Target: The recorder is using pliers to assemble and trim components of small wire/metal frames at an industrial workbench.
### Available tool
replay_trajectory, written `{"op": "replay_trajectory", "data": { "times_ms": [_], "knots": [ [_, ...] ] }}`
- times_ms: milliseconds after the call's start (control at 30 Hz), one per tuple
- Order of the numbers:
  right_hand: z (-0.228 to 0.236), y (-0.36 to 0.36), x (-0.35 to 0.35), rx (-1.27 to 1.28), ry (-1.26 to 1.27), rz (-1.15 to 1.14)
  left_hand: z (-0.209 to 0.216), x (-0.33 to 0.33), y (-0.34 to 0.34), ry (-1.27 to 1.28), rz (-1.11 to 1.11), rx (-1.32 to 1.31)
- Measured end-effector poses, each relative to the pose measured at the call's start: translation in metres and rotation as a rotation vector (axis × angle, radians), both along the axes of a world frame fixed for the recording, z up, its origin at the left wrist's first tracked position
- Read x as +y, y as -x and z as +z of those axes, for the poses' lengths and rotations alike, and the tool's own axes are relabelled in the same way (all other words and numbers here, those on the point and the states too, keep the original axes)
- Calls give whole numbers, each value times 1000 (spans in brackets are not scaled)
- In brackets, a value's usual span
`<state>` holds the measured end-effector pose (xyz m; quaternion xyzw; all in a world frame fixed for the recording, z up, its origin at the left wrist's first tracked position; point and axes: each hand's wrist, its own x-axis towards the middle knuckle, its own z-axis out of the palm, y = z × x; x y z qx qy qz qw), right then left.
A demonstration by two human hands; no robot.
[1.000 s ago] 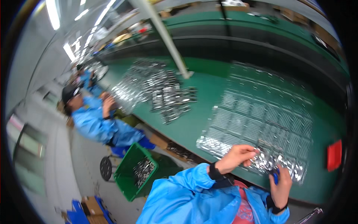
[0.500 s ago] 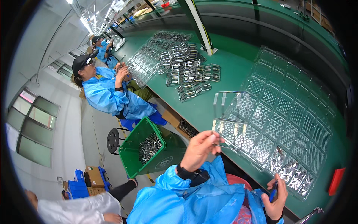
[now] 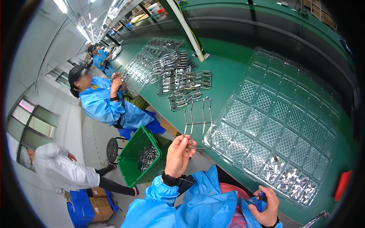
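Observation:
My left hand (image 3: 177, 156) pinches the lower end of a metal wire frame (image 3: 198, 123), which stands up above the bench edge. The frame has thin parallel bars, and I see nothing attached to them. Low on the right, my right hand (image 3: 267, 208) is closed around a blue-handled hand tool (image 3: 260, 202); its working end is hidden. Beyond that hand lies a clear plastic compartment tray (image 3: 272, 127) with a diamond-pattern base. Small shiny metal pieces (image 3: 291, 180) fill its near compartments.
Wire frames (image 3: 178, 79) are piled on the green bench (image 3: 224, 60) near a white post (image 3: 187, 28). At left stands a green bin (image 3: 138, 155) of metal parts. Co-workers in blue (image 3: 100, 98) sit along the bench; a person in white (image 3: 62, 165) is behind.
My left hand has moved left with the wire frame, now turned so its bars show thin and dark rather than pale. My right hand still holds the tool. The person in white has moved.

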<state>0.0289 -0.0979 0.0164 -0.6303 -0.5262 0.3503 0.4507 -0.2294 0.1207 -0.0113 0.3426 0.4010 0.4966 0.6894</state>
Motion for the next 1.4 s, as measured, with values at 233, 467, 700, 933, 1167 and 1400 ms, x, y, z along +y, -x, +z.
{"op": "replay_trajectory", "data": {
  "times_ms": [233,467,700,933,1167,1400],
  "knots": [
    [-8,-8,-4,16,-57,16,1,5,7,-68,22,35],
    [-10,-7,-6,31,-94,34,2,4,28,-85,174,84],
    [-8,0,-5,53,-87,65,-24,5,68,-103,321,100],
    [-7,9,-7,63,-119,87,-53,0,129,-77,503,199],
    [-2,19,-12,90,-87,71,-81,-1,181,-43,667,267],
    [-33,25,-16,95,-67,69,-94,-11,224,-29,779,327]
  ]
}}
